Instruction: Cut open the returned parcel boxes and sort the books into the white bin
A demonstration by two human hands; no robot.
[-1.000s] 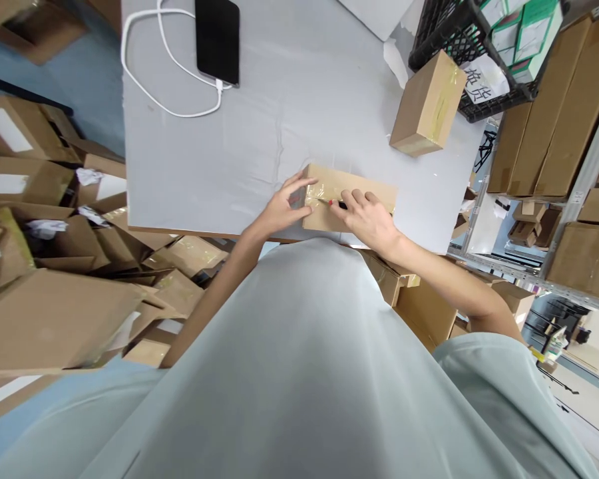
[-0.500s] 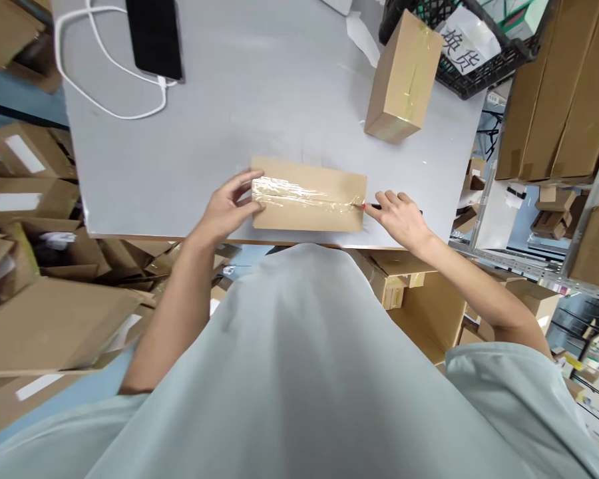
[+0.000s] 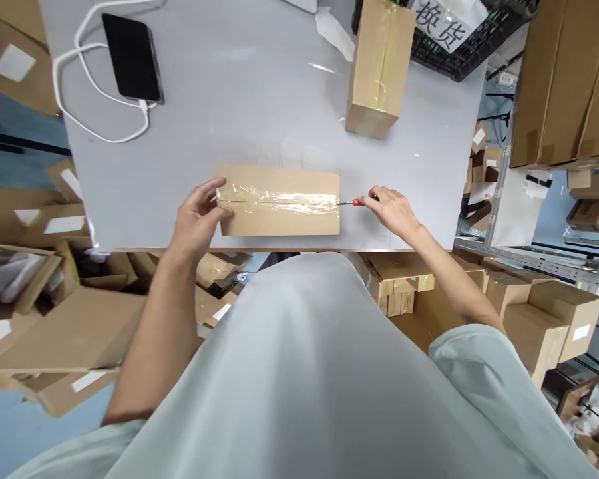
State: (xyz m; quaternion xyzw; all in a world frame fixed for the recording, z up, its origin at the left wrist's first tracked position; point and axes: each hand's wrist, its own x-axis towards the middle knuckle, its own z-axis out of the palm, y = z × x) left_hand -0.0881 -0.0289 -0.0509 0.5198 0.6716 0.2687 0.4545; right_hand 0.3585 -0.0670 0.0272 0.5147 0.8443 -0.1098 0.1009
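A long cardboard box [image 3: 279,223] lies near the table's front edge, clear shiny tape running along its top seam. My left hand [image 3: 199,216] grips its left end, thumb and fingers at the edges. In my right hand [image 3: 390,211] is a slim knife [image 3: 356,202] with a red and black handle, its thin metal blade pointing left. The blade's tip meets the box's right edge at the seam; whether it is inside the box I cannot tell. My fingers cover most of the handle.
Behind to the right stands another taped box [image 3: 379,73], beside a black crate [image 3: 459,56] bearing a paper sign. A phone [image 3: 132,58] with a white cable [image 3: 104,136] lies at the back left. Cardboard boxes crowd the floor on both sides; a metal rack [image 3: 529,263] stands right.
The knife has shifted right relative to the box, so more of its metal blade shows past the right edge. My left hand stays on the left end. The whole view has shifted somewhat.
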